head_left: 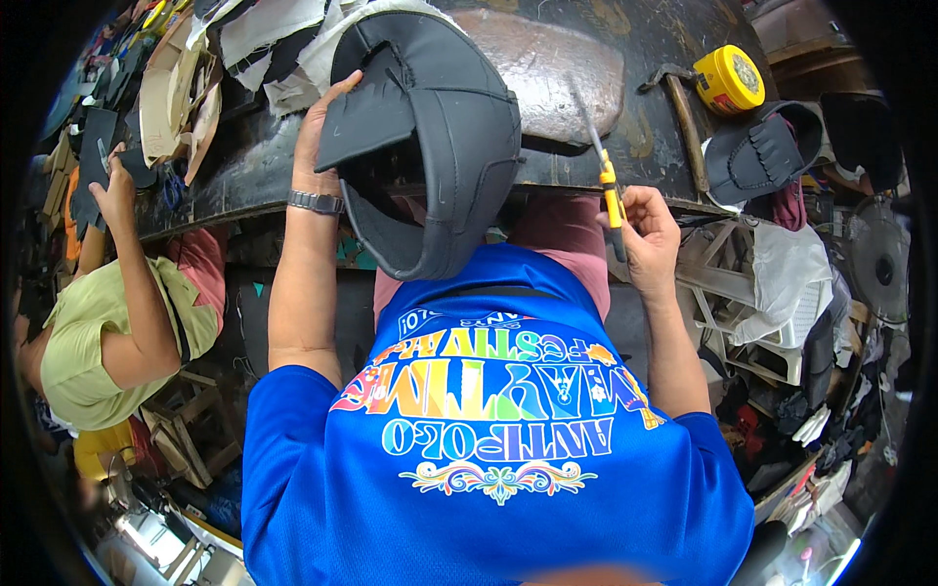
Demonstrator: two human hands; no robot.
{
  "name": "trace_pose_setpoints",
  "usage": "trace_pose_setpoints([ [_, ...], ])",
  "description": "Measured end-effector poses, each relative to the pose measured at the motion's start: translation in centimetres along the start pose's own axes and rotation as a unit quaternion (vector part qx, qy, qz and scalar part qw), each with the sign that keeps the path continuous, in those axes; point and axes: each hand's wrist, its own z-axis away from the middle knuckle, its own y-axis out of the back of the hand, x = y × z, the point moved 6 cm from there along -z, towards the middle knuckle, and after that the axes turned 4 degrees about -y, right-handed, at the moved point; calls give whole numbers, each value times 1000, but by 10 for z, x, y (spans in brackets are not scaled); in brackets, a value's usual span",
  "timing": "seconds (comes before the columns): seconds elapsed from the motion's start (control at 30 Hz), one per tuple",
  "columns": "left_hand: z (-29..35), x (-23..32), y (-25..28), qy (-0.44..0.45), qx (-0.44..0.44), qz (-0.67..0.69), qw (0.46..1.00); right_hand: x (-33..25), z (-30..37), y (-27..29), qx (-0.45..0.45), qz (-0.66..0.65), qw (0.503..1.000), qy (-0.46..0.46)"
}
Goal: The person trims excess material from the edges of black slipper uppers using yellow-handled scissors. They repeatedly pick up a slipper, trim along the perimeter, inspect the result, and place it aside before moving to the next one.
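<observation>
My left hand grips a black stitched piece, which looks like a shoe upper, by its left side. The thumb lies against a stiff flap and the other fingers are hidden behind. The upper is held up over my lap at the table's front edge, its opening and inner side partly showing. On the right, my right hand is closed round the yellow and black handle of a cutter. Its long, thin blade points up and away, over the table and apart from the upper.
Behind the upper, a smooth slab lies on the dark table. To its right are a hammer, a yellow tub and another black upper. Scraps cover the back left. A person in yellow-green sits at left.
</observation>
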Motion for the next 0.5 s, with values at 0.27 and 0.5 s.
trace_pose_setpoints([
  [0.27, 8, 5, -22, 7, 25, -9, 1000, 42, 11, -32, -138, -194, 919, -314],
  [0.5, 15, -2, -45, 88, 29, -12, 996, 15, 19, -53, -257, -201, 914, -241],
])
